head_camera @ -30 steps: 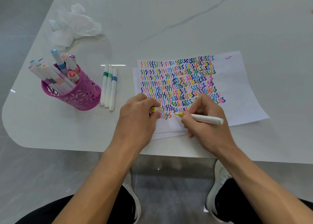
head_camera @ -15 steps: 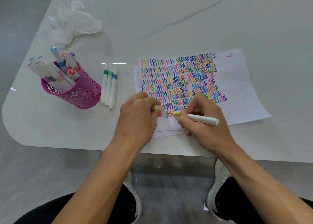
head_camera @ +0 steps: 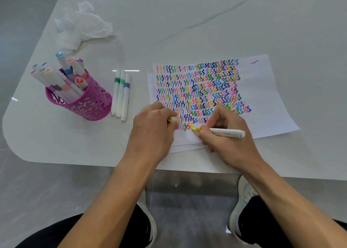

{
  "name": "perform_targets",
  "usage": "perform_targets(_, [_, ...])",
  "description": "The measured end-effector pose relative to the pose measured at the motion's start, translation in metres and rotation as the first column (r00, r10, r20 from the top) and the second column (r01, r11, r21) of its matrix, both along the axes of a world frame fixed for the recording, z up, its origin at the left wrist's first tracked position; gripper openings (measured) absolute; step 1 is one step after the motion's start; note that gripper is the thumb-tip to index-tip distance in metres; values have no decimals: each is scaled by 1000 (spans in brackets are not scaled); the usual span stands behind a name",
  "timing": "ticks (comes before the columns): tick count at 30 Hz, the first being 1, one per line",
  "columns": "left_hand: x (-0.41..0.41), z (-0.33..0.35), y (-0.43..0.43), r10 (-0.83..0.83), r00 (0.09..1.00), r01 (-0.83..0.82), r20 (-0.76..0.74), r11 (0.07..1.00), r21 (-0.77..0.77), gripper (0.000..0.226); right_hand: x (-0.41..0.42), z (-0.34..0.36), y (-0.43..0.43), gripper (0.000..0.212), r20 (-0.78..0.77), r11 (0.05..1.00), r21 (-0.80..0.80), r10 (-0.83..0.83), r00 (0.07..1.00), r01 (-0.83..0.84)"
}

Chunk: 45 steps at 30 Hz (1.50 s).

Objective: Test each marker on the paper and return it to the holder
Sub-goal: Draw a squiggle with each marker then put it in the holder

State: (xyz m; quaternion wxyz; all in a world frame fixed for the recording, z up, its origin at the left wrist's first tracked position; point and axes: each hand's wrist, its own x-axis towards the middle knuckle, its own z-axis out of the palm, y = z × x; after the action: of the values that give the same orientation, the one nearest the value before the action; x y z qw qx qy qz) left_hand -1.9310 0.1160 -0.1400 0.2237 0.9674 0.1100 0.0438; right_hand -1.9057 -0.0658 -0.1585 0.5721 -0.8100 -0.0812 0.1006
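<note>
A: Paper (head_camera: 262, 101) was nearly covered in coloured squiggles, wasn't it?

B: Most of it. The right hand (head_camera: 231, 140) gripped the yellow marker (head_camera: 225, 132), its tip on the sheet at the end of the lowest row, beside a yellow mark.

A: And the left hand (head_camera: 152, 133)?

B: Curled round what looked like that marker's cap (head_camera: 171, 119).

A: What remained?

B: Capping it and returning it to the pink holder (head_camera: 88, 105), I judged. Three markers (head_camera: 121, 95) lay on the table (head_camera: 206, 22) just beside the holder, perhaps untested.
</note>
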Motion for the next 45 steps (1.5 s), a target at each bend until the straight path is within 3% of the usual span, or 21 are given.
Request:
perform_targets(7, [-1, 12, 4, 16, 1000, -16, -22, 1000, -25, 27, 4, 10, -1, 17, -77, 952, 282, -100, 992, 118])
perform_targets(11, [-1, 22, 6, 77, 997, -81, -29, 968, -239, 30, 9, 22, -3, 15, -31, 929, 347, -123, 992, 126])
perform_targets(13, [-1, 24, 6, 108, 994, -107, -24, 898, -427, 33, 9, 27, -3, 18, -17, 930, 350, -117, 993, 115])
perform_targets(17, [0, 26, 5, 143, 988, -138, -55, 675, -725, 24, 8, 34, 1, 7, 1, 940, 331, -95, 995, 89])
perform_targets(19, [0, 27, 4, 132, 988, -146, -84, 585, -798, 23, 7, 35, 3, 6, -30, 924, 368, -94, 995, 99])
perform_targets(24, [-2, 28, 3, 94, 988, -151, -120, 482, -863, 27, 7, 37, 6, 14, -65, 897, 421, -118, 991, 134])
perform_targets(29, [-3, 27, 2, 43, 990, -138, -134, 479, -867, 27, 6, 35, 7, 13, -17, 911, 393, -131, 991, 127])
perform_targets(39, [-3, 27, 1, -33, 992, -79, -121, 587, -806, 20, 7, 29, 7, 11, 0, 939, 332, -96, 995, 91])
perform_targets(45, [-4, 26, 2, -78, 994, -9, -79, 648, -762, 21, 6, 28, 7, 7, -60, 913, 398, -68, 996, 86])
